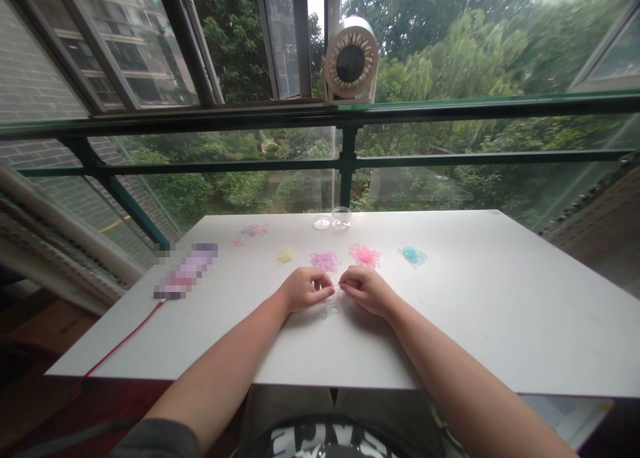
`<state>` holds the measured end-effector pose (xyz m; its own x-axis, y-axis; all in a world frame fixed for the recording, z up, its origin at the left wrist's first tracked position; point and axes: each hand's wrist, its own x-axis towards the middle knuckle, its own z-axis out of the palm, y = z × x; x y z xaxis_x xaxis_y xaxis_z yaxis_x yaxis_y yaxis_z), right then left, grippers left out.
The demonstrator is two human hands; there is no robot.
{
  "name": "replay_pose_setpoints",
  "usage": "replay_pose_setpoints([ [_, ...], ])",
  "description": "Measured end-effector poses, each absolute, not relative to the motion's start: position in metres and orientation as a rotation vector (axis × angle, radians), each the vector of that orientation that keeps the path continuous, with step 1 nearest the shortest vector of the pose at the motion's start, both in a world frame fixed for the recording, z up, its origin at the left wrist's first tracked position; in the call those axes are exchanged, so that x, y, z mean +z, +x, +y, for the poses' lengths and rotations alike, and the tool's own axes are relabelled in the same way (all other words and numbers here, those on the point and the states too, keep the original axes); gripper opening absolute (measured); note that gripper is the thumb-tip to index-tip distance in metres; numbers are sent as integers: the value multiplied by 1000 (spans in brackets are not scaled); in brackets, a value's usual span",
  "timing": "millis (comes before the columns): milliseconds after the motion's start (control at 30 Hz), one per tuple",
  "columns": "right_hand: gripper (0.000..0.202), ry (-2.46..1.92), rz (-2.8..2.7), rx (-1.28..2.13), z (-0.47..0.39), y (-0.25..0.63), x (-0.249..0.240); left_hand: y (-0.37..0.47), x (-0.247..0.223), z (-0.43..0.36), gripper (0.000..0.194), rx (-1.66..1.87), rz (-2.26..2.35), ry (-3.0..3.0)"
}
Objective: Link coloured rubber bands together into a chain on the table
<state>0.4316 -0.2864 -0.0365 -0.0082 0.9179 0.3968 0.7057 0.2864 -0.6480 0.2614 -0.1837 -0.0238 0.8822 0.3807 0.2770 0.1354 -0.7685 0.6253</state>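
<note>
My left hand [306, 290] and my right hand [367, 290] meet fingertip to fingertip above the front middle of the white table [480, 311]. Each is closed in a pinch. A thin pale strand, apparently a small rubber band [337, 285], shows faintly between the tips; its detail is too small to make out. Under the fingers lies a loose heap of pale bands [330, 309], partly hidden by them. Just beyond are piles of purple bands [325, 261] and pink bands [365, 255]. Yellow bands [285, 255] lie to the left, teal bands [413, 255] to the right.
A clear round container [342, 219] and a small white disc [322, 223] stand at the table's back edge. Mixed bands [254, 229] lie at back left. A blurred-out phone-like object [187, 271] with a red cable [123, 341] is on the left. A fan [351, 59] hangs beyond the railing.
</note>
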Motion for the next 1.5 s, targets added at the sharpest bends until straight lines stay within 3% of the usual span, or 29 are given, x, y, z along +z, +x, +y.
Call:
replay_pose_setpoints([
  [600,20,-1665,-1849,272,-285,431,-42,261,-29,-179,18,589,455,2421],
  [1500,13,-1644,-1792,413,-288,432,-36,257,-29,-171,18,670,492,2432],
])
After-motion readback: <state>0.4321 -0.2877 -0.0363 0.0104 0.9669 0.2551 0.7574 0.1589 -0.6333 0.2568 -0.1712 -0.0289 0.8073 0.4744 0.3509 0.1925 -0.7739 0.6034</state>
